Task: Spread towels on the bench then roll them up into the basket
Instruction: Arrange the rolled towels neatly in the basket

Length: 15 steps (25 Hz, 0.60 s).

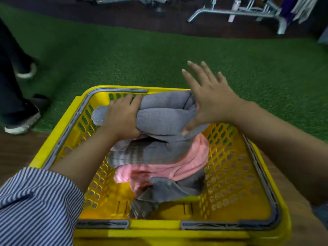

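Left hand, centre of the frame, curled round one end of a rolled grey towel, thumb and fingers wrapped over the roll, apparently to keep it from unwinding. Right hand, right of centre, spread wide with fingers straight, palm against the other end of the same roll and thumb tucked beneath; probably pressing that end in so the roll stays tight. Roll held level, over the far half of a yellow basket, at about rim height; whether just lifted out or about to be set down, cannot tell.

Below the roll, inside the basket, a loose heap: a second grey towel on top, a pink towel under it, and a darker grey towel trailing toward the near wall. These lie crumpled, not rolled, so likely waiting their turn to be spread.

Striped sleeve at lower left, pushed up above the forearm.

Basket filling the lower half of the frame, perforated walls, grey handle folded flat along the rim, resting on a brown wooden surface, possibly the bench. Beyond it, green turf across the upper middle. Another person's dark trousers and shoes at far left. Gym equipment, blurred, along the top right.
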Each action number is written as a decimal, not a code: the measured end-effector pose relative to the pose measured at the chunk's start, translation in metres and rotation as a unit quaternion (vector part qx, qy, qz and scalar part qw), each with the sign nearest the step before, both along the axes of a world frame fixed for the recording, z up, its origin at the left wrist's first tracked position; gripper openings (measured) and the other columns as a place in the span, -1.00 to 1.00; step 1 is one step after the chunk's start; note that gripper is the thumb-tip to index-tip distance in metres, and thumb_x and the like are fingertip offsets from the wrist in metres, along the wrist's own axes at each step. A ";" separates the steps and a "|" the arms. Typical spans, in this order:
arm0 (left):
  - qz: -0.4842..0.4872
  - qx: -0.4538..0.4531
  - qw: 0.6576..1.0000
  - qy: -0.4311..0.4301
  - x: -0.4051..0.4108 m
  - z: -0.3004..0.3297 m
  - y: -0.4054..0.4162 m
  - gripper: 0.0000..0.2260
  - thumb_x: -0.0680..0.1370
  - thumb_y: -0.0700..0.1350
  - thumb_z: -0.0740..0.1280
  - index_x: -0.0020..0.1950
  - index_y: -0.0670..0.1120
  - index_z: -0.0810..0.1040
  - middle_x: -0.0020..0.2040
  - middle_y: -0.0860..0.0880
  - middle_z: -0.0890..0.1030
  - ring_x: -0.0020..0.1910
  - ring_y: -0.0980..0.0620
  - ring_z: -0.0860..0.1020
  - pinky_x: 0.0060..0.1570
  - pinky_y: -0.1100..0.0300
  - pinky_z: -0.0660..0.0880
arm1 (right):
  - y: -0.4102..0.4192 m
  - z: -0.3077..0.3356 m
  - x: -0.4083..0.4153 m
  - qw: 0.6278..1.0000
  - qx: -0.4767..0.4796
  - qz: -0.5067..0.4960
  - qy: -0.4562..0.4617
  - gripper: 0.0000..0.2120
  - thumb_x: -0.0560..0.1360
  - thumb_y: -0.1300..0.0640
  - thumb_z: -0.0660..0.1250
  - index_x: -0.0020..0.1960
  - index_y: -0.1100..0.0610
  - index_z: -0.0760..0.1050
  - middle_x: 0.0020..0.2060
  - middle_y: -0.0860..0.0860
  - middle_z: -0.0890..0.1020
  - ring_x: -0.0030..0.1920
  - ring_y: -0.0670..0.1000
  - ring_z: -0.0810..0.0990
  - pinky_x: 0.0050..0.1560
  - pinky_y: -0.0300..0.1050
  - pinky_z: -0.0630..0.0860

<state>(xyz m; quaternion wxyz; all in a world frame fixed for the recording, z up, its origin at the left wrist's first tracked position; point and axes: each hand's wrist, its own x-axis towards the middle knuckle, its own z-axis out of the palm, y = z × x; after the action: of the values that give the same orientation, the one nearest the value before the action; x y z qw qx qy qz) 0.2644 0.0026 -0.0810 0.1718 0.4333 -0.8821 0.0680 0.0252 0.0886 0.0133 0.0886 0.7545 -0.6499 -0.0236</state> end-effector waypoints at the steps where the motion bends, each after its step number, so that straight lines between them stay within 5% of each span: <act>1: 0.000 -0.002 1.000 -0.002 0.001 0.003 0.003 -0.12 0.13 0.25 0.40 0.35 -0.15 0.37 0.05 -0.18 0.49 -0.01 -0.26 0.50 -0.10 -0.11 0.45 | -0.005 0.002 -0.002 0.998 0.061 -0.025 -0.006 0.40 -0.03 -0.51 0.41 0.52 0.08 -0.21 0.52 0.09 -0.02 0.50 0.18 0.03 0.33 0.39 0.15; 4: 0.002 -0.002 1.000 -0.022 0.002 0.015 0.014 -0.12 0.13 0.21 0.43 0.37 -0.14 0.35 0.09 -0.17 0.48 0.03 -0.26 0.50 -0.05 -0.12 0.45 | -0.007 -0.016 0.001 0.992 0.121 -0.013 0.022 0.38 -0.04 -0.46 0.44 0.51 0.01 -0.24 0.36 0.14 0.24 0.34 0.22 0.30 0.24 0.26 0.35; 7: -0.006 -0.021 0.999 -0.035 0.004 0.035 0.029 -0.15 0.17 0.17 0.46 0.39 -0.10 0.34 0.11 -0.13 0.49 0.07 -0.23 0.50 0.00 -0.09 0.41 | 0.006 -0.017 0.003 0.997 0.068 -0.016 -0.021 0.17 -0.07 -0.43 0.32 0.38 0.17 0.18 0.11 0.10 0.35 0.13 0.21 0.39 0.07 0.11 0.47; 11: -0.044 -0.041 0.998 -0.017 0.016 0.069 0.062 -0.19 0.15 0.28 0.29 0.32 -0.08 0.39 -0.01 -0.09 0.50 -0.04 -0.21 0.54 -0.09 -0.06 0.48 | 0.040 0.014 0.004 0.998 0.009 0.030 -0.051 -0.14 -0.09 -0.42 0.22 0.05 0.08 0.33 -0.07 0.00 0.32 -0.10 0.09 0.43 -0.22 -0.11 0.30; 15: -0.073 0.073 0.993 -0.057 0.030 0.084 0.100 -0.18 0.09 0.34 0.33 0.29 0.03 0.37 0.00 0.05 0.48 -0.04 -0.04 0.53 -0.08 0.04 0.49 | 0.077 0.025 0.004 0.983 0.130 0.034 -0.125 -0.35 -0.09 -0.38 0.28 -0.10 -0.09 0.31 -0.19 -0.15 0.46 -0.20 -0.06 0.47 -0.32 -0.12 0.32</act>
<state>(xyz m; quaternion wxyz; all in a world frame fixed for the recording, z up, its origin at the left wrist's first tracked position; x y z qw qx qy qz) 0.2948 0.1030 0.0035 0.0938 0.3744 -0.9224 0.0153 0.0295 0.1653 0.0378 -0.0917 0.7782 -0.6212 -0.0108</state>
